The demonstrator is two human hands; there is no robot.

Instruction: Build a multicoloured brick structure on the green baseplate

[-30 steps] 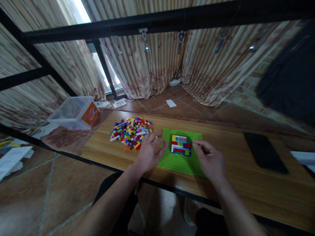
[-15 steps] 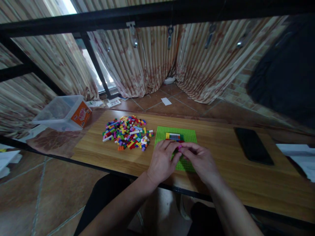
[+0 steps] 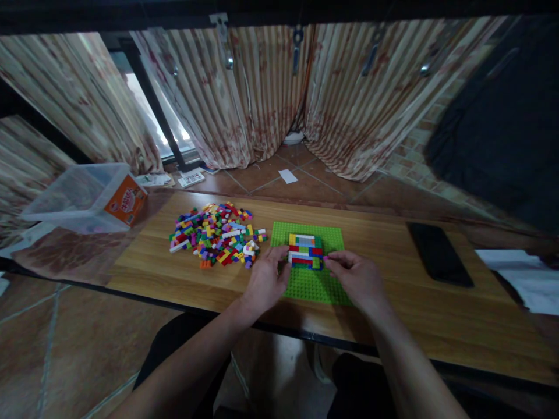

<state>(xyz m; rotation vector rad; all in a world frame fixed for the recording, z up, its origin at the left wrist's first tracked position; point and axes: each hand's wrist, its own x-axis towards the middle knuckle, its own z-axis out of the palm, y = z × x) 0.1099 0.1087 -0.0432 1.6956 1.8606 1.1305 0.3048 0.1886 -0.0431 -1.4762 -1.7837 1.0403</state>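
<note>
A green studded baseplate (image 3: pixel 317 288) lies on the wooden table, and a block of many-coloured toy bricks (image 3: pixel 304 251) is built up on it. At the left side of this block is my left hand (image 3: pixel 268 276), its fingers curved and apart from the thumb, fingertips by the block's edge, with nothing seen between them. My right hand (image 3: pixel 356 276) is at the block's right side. Between its thumb and forefinger it pinches a small pink brick (image 3: pixel 327 260), mostly covered by the fingertips.
Left of the baseplate a heap of loose toy bricks (image 3: pixel 218 235) spreads over the table (image 3: pixel 157 270). A clear plastic box (image 3: pixel 82 201) with an orange label stands beyond the table's left end. A black phone (image 3: pixel 439 253) and white papers (image 3: pixel 515 276) lie to the right.
My hands have moved apart; they were together over the baseplate around the pink brick. The pink brick is now in my right hand only, and more of the brick block shows. The view has shifted slightly.
</note>
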